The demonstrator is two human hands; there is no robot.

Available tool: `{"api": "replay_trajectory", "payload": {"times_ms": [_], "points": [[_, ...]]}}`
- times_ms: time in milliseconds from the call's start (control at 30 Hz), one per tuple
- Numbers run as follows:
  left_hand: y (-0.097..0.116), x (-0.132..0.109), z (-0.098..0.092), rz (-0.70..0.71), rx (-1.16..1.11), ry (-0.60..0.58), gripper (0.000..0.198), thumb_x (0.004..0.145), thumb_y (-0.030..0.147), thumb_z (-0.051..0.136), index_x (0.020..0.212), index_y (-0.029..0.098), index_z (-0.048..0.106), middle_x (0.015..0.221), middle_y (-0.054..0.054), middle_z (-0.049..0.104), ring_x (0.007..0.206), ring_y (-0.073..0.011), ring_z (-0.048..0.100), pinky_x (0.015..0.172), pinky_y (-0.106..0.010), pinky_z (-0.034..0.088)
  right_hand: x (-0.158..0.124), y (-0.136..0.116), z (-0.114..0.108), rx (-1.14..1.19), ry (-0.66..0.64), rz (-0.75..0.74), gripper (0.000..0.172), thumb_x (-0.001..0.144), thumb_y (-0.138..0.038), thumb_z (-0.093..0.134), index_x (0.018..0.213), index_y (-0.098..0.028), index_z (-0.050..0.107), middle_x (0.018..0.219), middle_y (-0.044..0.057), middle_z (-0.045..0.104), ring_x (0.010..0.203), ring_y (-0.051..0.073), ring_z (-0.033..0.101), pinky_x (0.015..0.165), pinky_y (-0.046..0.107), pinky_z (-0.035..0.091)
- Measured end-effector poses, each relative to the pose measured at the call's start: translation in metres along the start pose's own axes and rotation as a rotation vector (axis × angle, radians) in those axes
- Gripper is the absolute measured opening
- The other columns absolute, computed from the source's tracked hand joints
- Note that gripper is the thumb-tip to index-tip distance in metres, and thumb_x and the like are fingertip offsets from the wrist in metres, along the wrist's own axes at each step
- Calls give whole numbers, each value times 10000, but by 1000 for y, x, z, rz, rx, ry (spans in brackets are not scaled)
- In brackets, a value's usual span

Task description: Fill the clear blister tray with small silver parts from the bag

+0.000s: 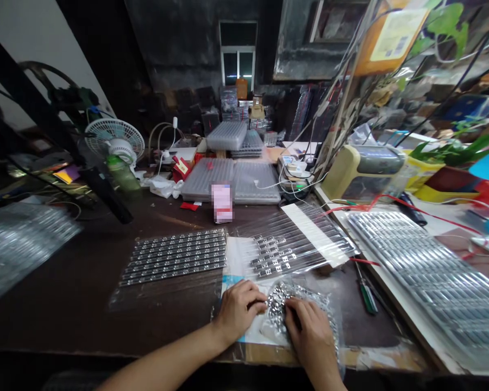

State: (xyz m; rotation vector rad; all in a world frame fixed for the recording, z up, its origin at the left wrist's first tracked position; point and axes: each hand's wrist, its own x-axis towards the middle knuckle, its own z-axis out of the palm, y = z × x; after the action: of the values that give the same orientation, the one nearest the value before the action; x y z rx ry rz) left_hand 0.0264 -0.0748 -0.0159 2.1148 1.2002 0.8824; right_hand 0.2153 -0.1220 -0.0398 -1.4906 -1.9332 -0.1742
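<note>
My left hand (240, 309) and my right hand (307, 331) meet over a clump of small shiny metal parts (279, 309), which lies on crinkled clear plastic (321, 309). The fingers of both hands curl against the clump, and the right hand covers its near side. Farther off, a clear sheet (309, 239) carries short rows of similar parts (271, 255). To the left, a dark grid of parts in many tight rows (175, 256) lies on the bench. A white paper sheet (261, 336) lies under the plastic.
The dark wooden workbench (65, 315) ends at a near edge under my arms. A green-handled screwdriver (367, 296) lies to the right, beside a stack of ribbed plastic sheets (427, 277). Grey trays (228, 182), a small white fan (114, 140) and tangled cables stand beyond.
</note>
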Motion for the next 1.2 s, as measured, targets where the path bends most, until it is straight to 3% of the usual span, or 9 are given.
{"api": "replay_trajectory", "payload": {"times_ms": [367, 500, 700, 833, 933, 1067, 1200], "points": [[-3, -1, 4, -6, -29, -19, 118, 725, 120, 723, 781, 222, 734, 775, -19, 681, 772, -174, 607, 719, -278, 451, 2, -2, -2, 27, 49, -18, 111, 881, -186, 458, 841, -217, 556, 800, 1, 651, 750, 143, 580, 707, 284, 417], [-4, 2, -1, -3, -63, 13, 113, 746, 127, 703, 794, 226, 732, 783, -19, 678, 778, -167, 608, 714, -268, 455, 7, -6, -3, 40, 73, -47, 173, 911, -224, 449, 1000, -216, 597, 883, 19, 671, 812, 151, 591, 763, 294, 428], [-34, 7, -51, -96, 274, 215, 86, 796, 218, 660, 845, 263, 715, 869, -16, 666, 867, -207, 579, 793, -356, 406, 18, -29, 5, 137, -39, 16, 175, 912, -294, 493, 837, -230, 638, 785, -2, 669, 720, 131, 591, 678, 262, 399], [-69, -14, -85, -164, 492, 308, 89, 799, 253, 630, 820, 280, 712, 953, -26, 628, 910, -228, 549, 804, -381, 386, 24, -42, 16, 151, -123, 50, 186, 902, -325, 514, 824, -257, 668, 826, 0, 678, 766, 148, 587, 696, 281, 358], [-83, -31, -100, -182, 570, 352, 112, 796, 224, 596, 820, 266, 697, 978, -35, 620, 929, -238, 541, 812, -390, 369, 26, -45, 23, 143, -154, 72, 154, 888, -319, 538, 868, -295, 689, 859, -7, 680, 793, 156, 575, 712, 294, 335], [-70, -16, -99, -133, 517, 350, 123, 817, 221, 563, 849, 246, 679, 963, -36, 641, 931, -224, 553, 837, -383, 359, 25, -45, 24, 120, -148, 67, 149, 879, -307, 549, 898, -319, 696, 848, -13, 668, 773, 149, 563, 692, 295, 331], [-37, 33, -68, -19, 351, 152, 124, 840, 214, 557, 829, 236, 679, 882, -13, 695, 877, -192, 591, 870, -374, 346, 26, -48, 23, 111, -111, 30, 165, 875, -270, 539, 912, -324, 690, 821, -10, 652, 748, 153, 561, 667, 300, 348]]}}
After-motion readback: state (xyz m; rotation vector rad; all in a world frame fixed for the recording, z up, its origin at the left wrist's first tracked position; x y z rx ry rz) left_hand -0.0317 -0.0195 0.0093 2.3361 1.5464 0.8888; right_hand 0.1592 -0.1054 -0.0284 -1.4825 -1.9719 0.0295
